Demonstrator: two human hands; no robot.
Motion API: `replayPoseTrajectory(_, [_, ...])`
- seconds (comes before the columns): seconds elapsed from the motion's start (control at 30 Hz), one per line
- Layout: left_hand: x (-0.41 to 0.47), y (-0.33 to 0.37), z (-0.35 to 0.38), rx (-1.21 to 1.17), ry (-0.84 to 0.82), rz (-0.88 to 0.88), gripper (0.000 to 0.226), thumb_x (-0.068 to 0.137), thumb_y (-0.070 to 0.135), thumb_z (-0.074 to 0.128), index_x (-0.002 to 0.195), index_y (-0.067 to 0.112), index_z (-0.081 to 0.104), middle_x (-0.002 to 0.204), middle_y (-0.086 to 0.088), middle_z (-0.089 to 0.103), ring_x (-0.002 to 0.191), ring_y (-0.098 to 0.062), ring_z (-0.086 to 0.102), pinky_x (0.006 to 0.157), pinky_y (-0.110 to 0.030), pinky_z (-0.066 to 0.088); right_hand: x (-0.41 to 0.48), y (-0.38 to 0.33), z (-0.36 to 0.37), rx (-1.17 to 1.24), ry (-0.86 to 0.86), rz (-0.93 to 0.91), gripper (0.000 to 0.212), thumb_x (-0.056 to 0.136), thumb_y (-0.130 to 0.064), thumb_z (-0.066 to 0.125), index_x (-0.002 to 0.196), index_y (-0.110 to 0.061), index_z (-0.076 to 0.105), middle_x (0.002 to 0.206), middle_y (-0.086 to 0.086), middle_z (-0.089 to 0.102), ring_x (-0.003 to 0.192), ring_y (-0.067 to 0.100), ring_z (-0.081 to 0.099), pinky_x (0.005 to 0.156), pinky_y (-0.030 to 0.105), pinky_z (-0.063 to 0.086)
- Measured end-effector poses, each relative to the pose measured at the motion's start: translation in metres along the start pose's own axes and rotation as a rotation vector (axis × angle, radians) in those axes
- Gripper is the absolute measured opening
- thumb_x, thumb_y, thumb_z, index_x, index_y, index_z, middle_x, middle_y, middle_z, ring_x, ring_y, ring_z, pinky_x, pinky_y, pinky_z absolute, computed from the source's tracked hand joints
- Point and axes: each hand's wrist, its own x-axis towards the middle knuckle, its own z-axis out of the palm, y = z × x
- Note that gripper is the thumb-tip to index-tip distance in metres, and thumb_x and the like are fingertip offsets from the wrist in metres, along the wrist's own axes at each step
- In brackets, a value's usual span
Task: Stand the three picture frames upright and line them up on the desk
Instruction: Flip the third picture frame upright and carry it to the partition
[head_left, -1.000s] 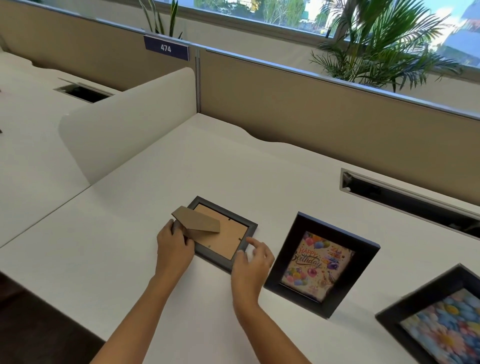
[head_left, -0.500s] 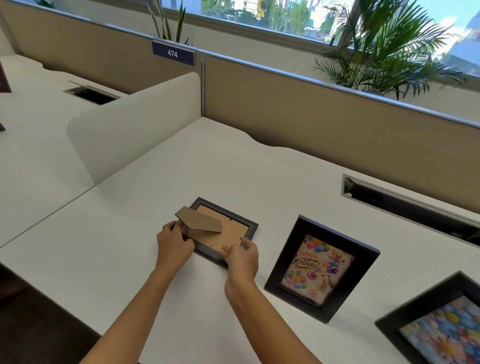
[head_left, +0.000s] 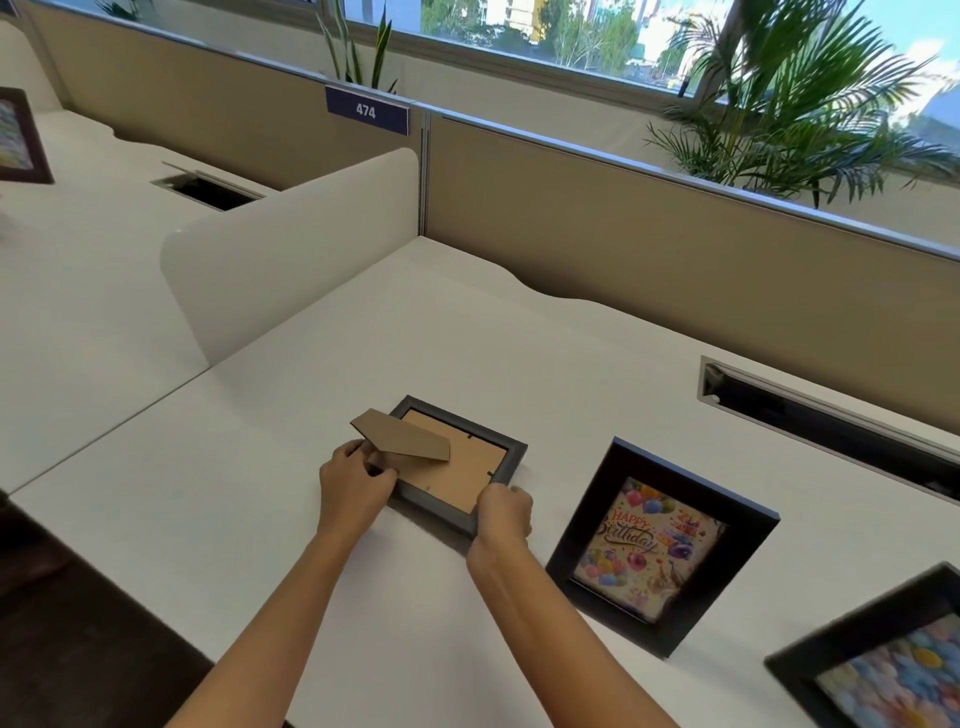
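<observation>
Open-plan office. White bench (head_left: 467, 332) sitting in row, tan partition (head_left: 675, 249) running along back, numbered plate "474" (head_left: 367, 110) marking place, cable slot (head_left: 831, 415) opening in top, potted palm (head_left: 810, 104) standing by window (head_left: 545, 31).

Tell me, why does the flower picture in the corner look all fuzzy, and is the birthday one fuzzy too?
In the head view, the flower frame at the lower right edge is smeared and stretched, probably by the wide lens and head motion; the birthday frame is slightly soft but its lettering reads; the window is bright and partly washed out.
</observation>
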Motion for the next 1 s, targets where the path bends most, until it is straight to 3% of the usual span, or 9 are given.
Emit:
replayPoseTrajectory(0.13, [-0.002,0.000,0.000,-0.068,-0.028,0.013,0.038,0.088,0.022,0.055,0.124,0.014,0.058,0.135,-0.011,0.049,0.122,-0.027,0.046,0.098,-0.034,0.037,-0.018,-0.003,0.005,0.128,-0.092,-0.151,0.044,0.089,-0.006,0.045,0.131,-0.016,0.039,0.120,0.009,0.054,0.102,0.024,0.053,0.076,0.031,0.045])
replayPoseTrajectory(0.27, [-0.019,0.002,0.003,-0.145,-0.002,0.133,0.027,0.097,0.024,0.042,0.113,0.017,0.062,0.118,-0.005,0.059,0.109,-0.020,0.052,0.090,-0.028,0.039,-0.041,-0.018,0.008,0.120,-0.147,-0.356,0.047,0.089,-0.013,0.054,0.129,-0.026,0.034,0.113,0.001,0.055,0.100,0.020,0.059,0.084,0.037,0.056])
replayPoseTrajectory(0.4, [-0.047,-0.002,0.006,-0.239,0.080,0.294,0.024,0.096,0.012,0.041,0.105,0.018,0.063,0.102,0.001,0.066,0.095,-0.013,0.062,0.084,-0.022,0.049,-0.057,-0.035,0.006,0.114,-0.171,-0.553,0.051,0.085,-0.018,0.060,0.126,-0.031,0.033,0.100,-0.004,0.056,0.087,0.010,0.060,0.063,0.018,0.048])
replayPoseTrajectory(0.5, [-0.055,-0.005,0.005,-0.230,0.165,0.513,0.026,0.089,0.005,0.053,0.109,0.020,0.062,0.103,0.008,0.066,0.093,-0.004,0.063,0.086,-0.011,0.049,-0.066,-0.039,0.008,0.071,-0.172,-0.608,0.051,0.082,-0.019,0.061,0.120,-0.033,0.031,0.104,0.002,0.055,0.087,0.016,0.061,0.069,0.028,0.054])
replayPoseTrajectory(0.6, [-0.056,0.000,0.003,-0.229,0.168,0.626,0.038,0.079,0.008,0.069,0.115,0.015,0.058,0.108,0.009,0.062,0.097,-0.004,0.062,0.090,-0.010,0.046,-0.073,-0.038,0.011,0.043,-0.213,-0.635,0.051,0.081,-0.021,0.063,0.119,-0.034,0.031,0.110,0.003,0.054,0.092,0.024,0.064,0.079,0.038,0.058])
replayPoseTrajectory(0.7, [-0.051,0.011,-0.001,-0.259,0.200,0.632,0.040,0.078,0.019,0.071,0.115,0.018,0.056,0.104,0.013,0.061,0.097,0.004,0.058,0.085,-0.005,0.046,-0.074,-0.038,0.013,-0.017,-0.278,-0.693,0.049,0.084,-0.031,0.062,0.123,-0.031,0.033,0.114,0.001,0.055,0.098,0.018,0.062,0.085,0.037,0.057])
replayPoseTrajectory(0.8, [-0.043,0.016,-0.008,-0.331,0.268,0.558,0.028,0.084,0.028,0.060,0.112,0.027,0.054,0.094,0.013,0.062,0.079,0.005,0.062,0.071,-0.002,0.047,-0.068,-0.036,0.014,-0.070,-0.347,-0.735,0.033,0.092,-0.039,0.049,0.123,-0.030,0.041,0.118,-0.003,0.056,0.104,0.019,0.062,0.089,0.038,0.055])
replayPoseTrajectory(0.93, [-0.034,0.008,-0.016,-0.377,0.308,0.490,0.027,0.088,0.022,0.060,0.114,0.021,0.055,0.098,0.009,0.063,0.082,0.003,0.062,0.063,-0.007,0.051,-0.046,-0.030,0.006,-0.080,-0.202,-0.823,0.023,0.097,-0.028,0.041,0.119,-0.028,0.045,0.121,-0.003,0.051,0.104,0.007,0.055,0.082,0.022,0.052])
replayPoseTrajectory(1.0, [-0.028,0.006,-0.020,-0.434,0.293,0.435,0.025,0.088,0.014,0.061,0.112,0.020,0.056,0.098,0.009,0.065,0.086,0.000,0.063,0.065,-0.009,0.052,-0.032,-0.026,0.003,-0.124,-0.139,-0.834,0.030,0.096,-0.019,0.044,0.125,-0.026,0.042,0.126,-0.003,0.045,0.108,0.008,0.051,0.084,0.023,0.052])
